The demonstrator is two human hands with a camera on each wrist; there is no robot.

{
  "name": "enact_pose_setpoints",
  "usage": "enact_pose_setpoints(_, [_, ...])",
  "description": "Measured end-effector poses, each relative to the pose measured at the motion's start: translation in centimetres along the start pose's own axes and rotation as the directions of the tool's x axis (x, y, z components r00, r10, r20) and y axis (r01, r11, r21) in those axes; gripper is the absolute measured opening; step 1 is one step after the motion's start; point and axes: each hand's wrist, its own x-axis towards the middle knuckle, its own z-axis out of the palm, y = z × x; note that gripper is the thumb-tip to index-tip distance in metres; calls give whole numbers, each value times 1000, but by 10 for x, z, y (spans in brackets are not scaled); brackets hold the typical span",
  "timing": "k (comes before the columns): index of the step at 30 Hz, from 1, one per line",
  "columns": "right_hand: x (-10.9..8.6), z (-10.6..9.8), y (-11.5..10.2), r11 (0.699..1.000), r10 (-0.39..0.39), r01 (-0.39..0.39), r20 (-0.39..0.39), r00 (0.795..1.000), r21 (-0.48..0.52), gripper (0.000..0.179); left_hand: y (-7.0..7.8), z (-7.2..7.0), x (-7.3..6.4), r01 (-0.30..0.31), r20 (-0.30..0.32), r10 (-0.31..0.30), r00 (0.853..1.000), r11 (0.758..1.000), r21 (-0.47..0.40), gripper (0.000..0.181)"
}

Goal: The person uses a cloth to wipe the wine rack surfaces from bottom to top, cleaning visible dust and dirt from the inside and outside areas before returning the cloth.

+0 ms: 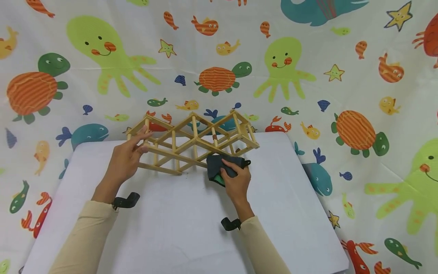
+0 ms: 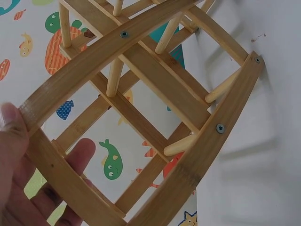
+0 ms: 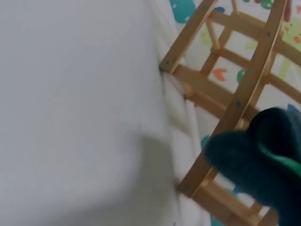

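Observation:
A light wooden folding rack (image 1: 184, 147), made of crossed slats and round dowels, stands near the far edge of the table. At its left end, my left hand (image 1: 124, 160) grips a slat, thumb on one side and fingers on the other, as the left wrist view shows. My right hand (image 1: 237, 182) holds a dark folded cloth (image 1: 217, 164) with a green underside against the rack's lower front slat, right of the middle. In the right wrist view the cloth (image 3: 254, 160) is blurred and lies over part of a slat; the right hand itself is hidden there.
The rack stands on a white-covered table (image 1: 171, 220) with rounded corners. Behind it hangs a curtain (image 1: 137, 34) printed with sea animals. A black band (image 1: 126, 200) sits on the left wrist and another (image 1: 230, 224) on the right.

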Motion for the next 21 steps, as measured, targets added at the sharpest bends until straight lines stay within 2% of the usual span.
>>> enact_pose_setpoints(3, [2,3,-15,985,-115,118,-35,993,128,33,0,0,0,-3,2,3,1000,1000,-1,51])
enact_pose_setpoints(5, [8,9,-31,958,-184,194,-65,981,209,32,0,0,0,-2,2,2,1000,1000,0,51])
enact_pose_setpoints(8, [16,23,-53,922,-240,256,-90,967,291,32,-1,-1,-1,10,3,-10,1000,1000,5,52])
enact_pose_setpoints(10, [17,36,-62,916,-238,248,-72,969,314,33,-2,-3,-2,17,1,-17,1000,1000,8,53])
enact_pose_setpoints(12, [15,49,-66,929,-216,212,-22,976,305,32,-2,-4,-3,20,-6,-20,1000,1000,9,53])
enact_pose_setpoints(15, [4,68,-61,973,-146,116,145,979,200,32,-2,-4,-5,17,-15,-17,1000,1000,6,53])
enact_pose_setpoints(17, [-7,75,-54,989,-98,69,239,966,128,32,-2,-3,-5,5,-21,-5,1000,1000,7,53])
enact_pose_setpoints(18, [-12,77,-51,993,-81,54,262,962,108,32,-2,-3,-4,2,-20,-1,1000,1000,7,54])
enact_pose_setpoints(20, [-20,80,-47,990,-85,53,251,964,130,32,-1,-2,-2,-8,-17,8,1000,1000,10,54])
enact_pose_setpoints(21, [-22,81,-47,984,-108,74,210,972,160,31,-1,-2,-1,-9,-18,9,1000,1000,12,55])
